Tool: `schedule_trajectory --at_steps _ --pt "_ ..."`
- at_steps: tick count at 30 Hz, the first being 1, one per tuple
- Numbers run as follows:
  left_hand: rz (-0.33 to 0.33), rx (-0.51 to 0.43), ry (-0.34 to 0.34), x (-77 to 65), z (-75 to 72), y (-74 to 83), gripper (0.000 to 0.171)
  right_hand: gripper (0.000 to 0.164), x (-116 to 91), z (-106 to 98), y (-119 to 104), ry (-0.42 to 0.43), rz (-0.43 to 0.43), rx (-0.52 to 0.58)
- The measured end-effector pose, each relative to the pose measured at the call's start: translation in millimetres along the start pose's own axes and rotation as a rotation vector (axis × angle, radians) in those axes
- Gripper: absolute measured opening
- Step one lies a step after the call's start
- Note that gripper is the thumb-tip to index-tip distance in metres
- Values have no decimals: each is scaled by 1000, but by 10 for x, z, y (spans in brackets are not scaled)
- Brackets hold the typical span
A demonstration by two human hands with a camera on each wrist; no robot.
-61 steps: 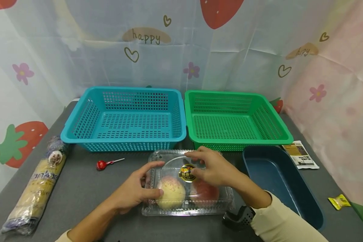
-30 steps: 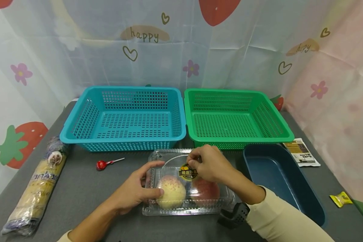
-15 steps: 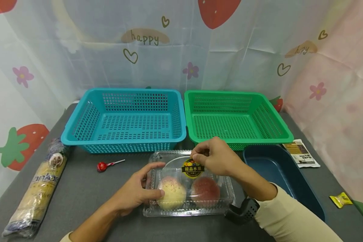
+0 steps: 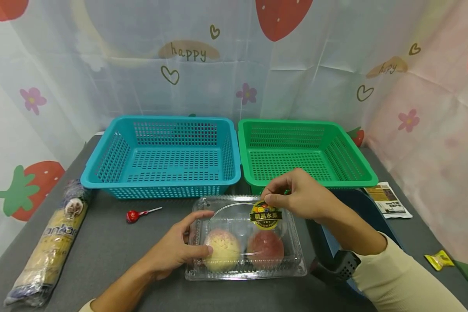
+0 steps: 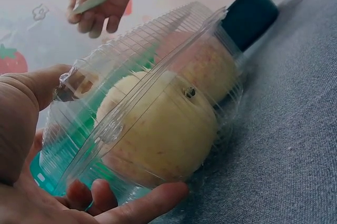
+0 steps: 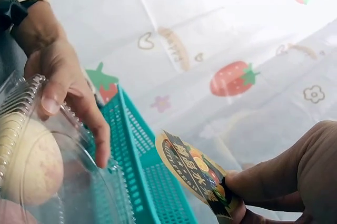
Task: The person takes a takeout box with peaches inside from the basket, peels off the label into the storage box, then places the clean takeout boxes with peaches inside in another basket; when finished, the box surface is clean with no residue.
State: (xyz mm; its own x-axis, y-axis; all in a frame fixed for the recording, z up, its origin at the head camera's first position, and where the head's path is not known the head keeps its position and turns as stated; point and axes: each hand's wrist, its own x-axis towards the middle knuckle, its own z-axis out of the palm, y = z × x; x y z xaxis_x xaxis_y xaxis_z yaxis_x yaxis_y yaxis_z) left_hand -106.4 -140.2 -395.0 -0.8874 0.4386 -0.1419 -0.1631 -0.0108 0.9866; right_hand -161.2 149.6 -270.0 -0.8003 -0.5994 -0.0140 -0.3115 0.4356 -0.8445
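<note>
A clear plastic fruit box (image 4: 243, 275) with a lid stands on the table. Two peaches lie inside, one cream-yellow (image 4: 221, 251) and one rosy red (image 4: 266, 250). My left hand (image 4: 172, 246) grips the box by its left end, thumb and index finger spread along it. Over the lid's right part my right hand (image 4: 302, 197) pinches a round black-and-gold fruit sticker (image 4: 266, 217) by its upper edge between thumb and index finger. In the right wrist view the sticker (image 6: 192, 168) is held up away from the box, its printed face showing.
Behind the box stand a blue basket (image 4: 160, 184) and a green basket (image 4: 308, 184). A dark blue tray (image 4: 362, 208) is partly under the right forearm. Around lie a lollipop (image 4: 132, 216), a packet of noodles (image 4: 48, 247), a white-brown sachet (image 4: 388, 201) and a yellow sweet (image 4: 439, 260).
My right hand first touched the lid around the sticker, then pinched its edge. It has since peeled the sticker off and carried it right. My left hand has stayed on the box.
</note>
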Motion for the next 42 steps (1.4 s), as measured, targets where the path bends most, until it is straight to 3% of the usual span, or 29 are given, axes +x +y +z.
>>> schedule_trajectory --at_steps 11,18,32,36,42 --pt "-1 2 -4 -4 -2 -4 77 11 -221 -273 -4 -51 25 23" --pt "-5 -19 -10 4 0 -9 77 13 -385 -488 82 -86 -36 44" --pt "-6 -5 11 -6 9 -2 77 19 -610 -900 512 -172 -215 48" --pt "-9 1 25 -8 15 -1 77 22 -654 -967 665 -218 -222 69" --pt "-12 -8 29 -6 20 -3 77 22 -736 -1062 927 -274 -166 107"
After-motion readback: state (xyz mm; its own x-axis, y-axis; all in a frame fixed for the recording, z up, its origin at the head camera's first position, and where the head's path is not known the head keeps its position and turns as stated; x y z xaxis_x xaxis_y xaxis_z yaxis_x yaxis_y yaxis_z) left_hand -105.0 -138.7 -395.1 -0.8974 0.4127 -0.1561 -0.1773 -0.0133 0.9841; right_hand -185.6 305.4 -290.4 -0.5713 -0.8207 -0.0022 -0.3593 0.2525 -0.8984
